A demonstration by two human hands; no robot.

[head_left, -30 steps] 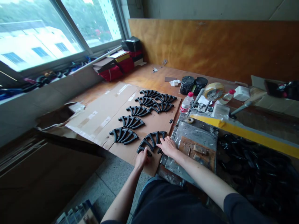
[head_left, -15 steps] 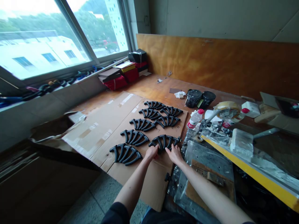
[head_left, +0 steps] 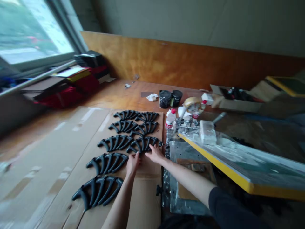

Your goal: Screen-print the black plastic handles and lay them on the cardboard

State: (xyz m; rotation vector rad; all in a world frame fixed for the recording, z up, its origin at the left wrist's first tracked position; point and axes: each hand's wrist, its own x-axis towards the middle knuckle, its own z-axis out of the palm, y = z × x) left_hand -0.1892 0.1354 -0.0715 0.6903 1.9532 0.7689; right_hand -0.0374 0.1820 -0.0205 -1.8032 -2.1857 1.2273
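Right hand (head_left: 154,154) is spread at the black ribbed part (head_left: 143,144); left hand (head_left: 133,163) curls beside it — left grip cannot be determined.

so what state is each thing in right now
black curved parts: laid in fans, two columns
cardboard sheet: flat under them
left hand: at the right column's near end, grip unclear
right hand: at the same end, fingers parted
front bottle: upright, capped
black tubs: upright
carton: open on top

The bent pieces (head_left: 99,190) are black and the cardboard (head_left: 145,197) is brown. The bottle cap (head_left: 172,111) is bright red
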